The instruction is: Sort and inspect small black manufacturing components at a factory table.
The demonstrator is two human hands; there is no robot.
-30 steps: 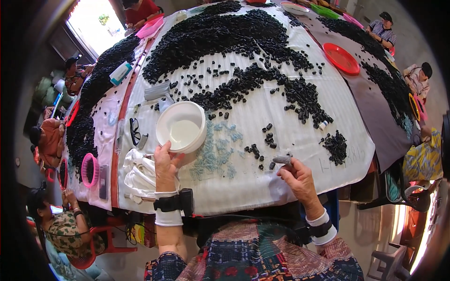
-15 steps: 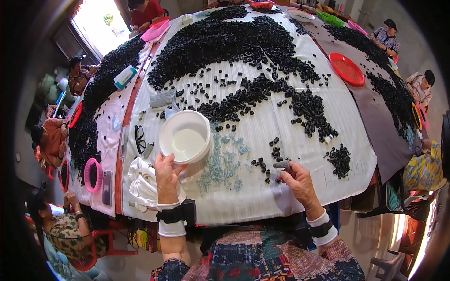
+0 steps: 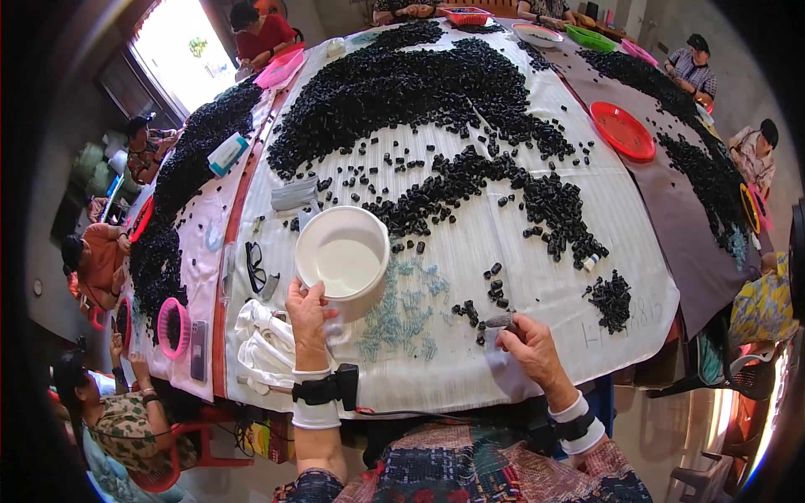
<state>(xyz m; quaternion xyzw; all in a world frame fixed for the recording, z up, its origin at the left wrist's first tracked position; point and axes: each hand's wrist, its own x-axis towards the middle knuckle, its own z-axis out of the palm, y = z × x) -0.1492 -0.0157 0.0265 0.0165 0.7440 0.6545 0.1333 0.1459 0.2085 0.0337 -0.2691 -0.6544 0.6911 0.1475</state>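
Observation:
A white plastic bowl (image 3: 344, 253) is tilted on the cloth, its inside showing no pieces. My left hand (image 3: 309, 314) grips the bowl's near rim, thumb over the edge. Lower right, my right hand (image 3: 530, 345) has its fingers drawn together, with a dark grey tip (image 3: 501, 320) at them. Whether that is a finger cover or a held piece is unclear. Small black cylindrical pieces (image 3: 466, 313) lie just beside these fingertips. Between my hands are scattered small clear bluish pieces (image 3: 402, 306).
A large heap of black pieces (image 3: 402, 88) spreads across the white cloth. A small black pile (image 3: 610, 303) lies right. Glasses (image 3: 256, 267) and white fabric (image 3: 264, 339) lie left of the bowl. A red tray (image 3: 622, 132) stands far right. Other people sit around the tables.
The view has shifted slightly. My left hand still holds the bowl. My right fingertips have come closer together and nearer the small black pieces.

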